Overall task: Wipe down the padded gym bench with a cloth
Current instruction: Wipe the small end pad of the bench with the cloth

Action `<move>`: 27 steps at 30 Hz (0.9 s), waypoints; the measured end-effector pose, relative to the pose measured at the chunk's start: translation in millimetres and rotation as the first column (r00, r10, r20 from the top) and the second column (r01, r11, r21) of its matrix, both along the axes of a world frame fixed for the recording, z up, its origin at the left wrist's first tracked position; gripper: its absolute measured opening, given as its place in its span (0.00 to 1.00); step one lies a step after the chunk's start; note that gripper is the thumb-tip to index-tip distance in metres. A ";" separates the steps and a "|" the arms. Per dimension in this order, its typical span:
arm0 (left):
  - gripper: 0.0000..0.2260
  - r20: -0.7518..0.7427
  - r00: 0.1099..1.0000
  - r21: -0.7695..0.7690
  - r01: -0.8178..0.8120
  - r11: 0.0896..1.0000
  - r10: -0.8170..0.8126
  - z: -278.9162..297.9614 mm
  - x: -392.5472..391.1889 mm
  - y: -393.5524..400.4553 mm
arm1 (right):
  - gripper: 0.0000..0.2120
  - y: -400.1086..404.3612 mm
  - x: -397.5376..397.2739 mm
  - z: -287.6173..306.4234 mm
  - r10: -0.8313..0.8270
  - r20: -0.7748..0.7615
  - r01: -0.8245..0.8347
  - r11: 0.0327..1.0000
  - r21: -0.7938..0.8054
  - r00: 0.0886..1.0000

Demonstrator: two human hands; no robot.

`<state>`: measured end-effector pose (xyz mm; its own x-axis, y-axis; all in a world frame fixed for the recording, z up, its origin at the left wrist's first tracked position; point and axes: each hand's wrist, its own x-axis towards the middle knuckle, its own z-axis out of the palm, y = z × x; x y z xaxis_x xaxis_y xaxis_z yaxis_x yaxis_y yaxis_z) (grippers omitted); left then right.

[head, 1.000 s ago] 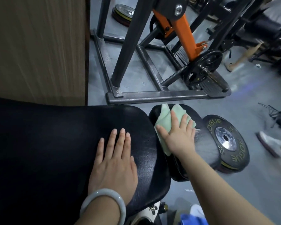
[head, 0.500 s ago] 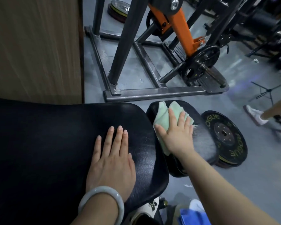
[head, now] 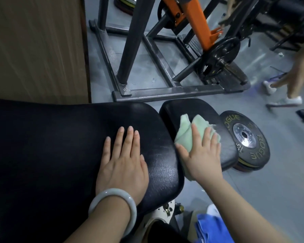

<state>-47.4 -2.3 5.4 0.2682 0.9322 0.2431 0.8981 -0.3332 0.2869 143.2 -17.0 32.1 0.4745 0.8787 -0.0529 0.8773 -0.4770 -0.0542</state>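
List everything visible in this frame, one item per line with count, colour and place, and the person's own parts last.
bench back pad: 1, black, left and centre foreground
bench seat pad: 1, black, just right of the back pad
cloth: 1, pale green, on the seat pad under the right hand
weight plate: 1, black with a silver hub, on the floor right of the seat pad
machine frame: 1, dark steel with an orange arm, behind the bench
loaded plate: 1, black, on the machine's bar
wood panel: 1, brown, upper left
blue fabric: 1, blue, bottom edge
passer-by's legs: white shoes, right edge
bangle: 1, pale grey-green, left wrist
left hand: flat on the back pad
right hand: pressing the cloth, fingers spread
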 end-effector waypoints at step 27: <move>0.25 -0.074 0.997 -0.006 0.012 1.000 -0.013 2.3 -1.1 -0.7 | 0.36 -52.9 -36.3 -20.0 -0.265 -0.521 0.466 0.832 0.302 0.811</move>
